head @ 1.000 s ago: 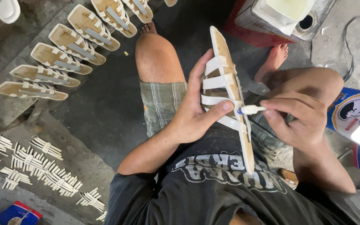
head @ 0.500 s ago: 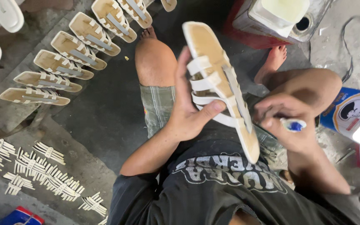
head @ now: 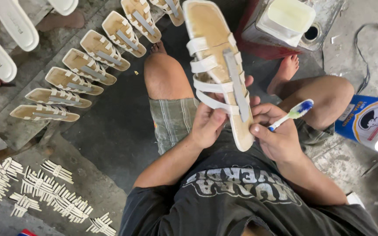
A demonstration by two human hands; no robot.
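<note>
A tan sandal sole with white straps and a grey centre strip (head: 217, 65) is held up over my lap, its flat face turned toward me. My left hand (head: 208, 124) grips it from below near the heel end, thumb on a strap. My right hand (head: 276, 135) touches the sole's heel edge and holds a toothbrush (head: 292, 114) with a white handle and blue-green bristles, pointing up and right, away from the sole.
A row of several matching sandal soles (head: 77, 81) lies on the floor at upper left, with white soles (head: 5, 39) beyond. Bundles of white strap pieces (head: 44, 190) lie at lower left. A metal glue can (head: 285, 26) stands at the top, a blue tin (head: 368, 122) at right.
The sandal has turned from edge-on to face-up toward me and lifted higher. The toothbrush has come off the straps and now points away to the right.
</note>
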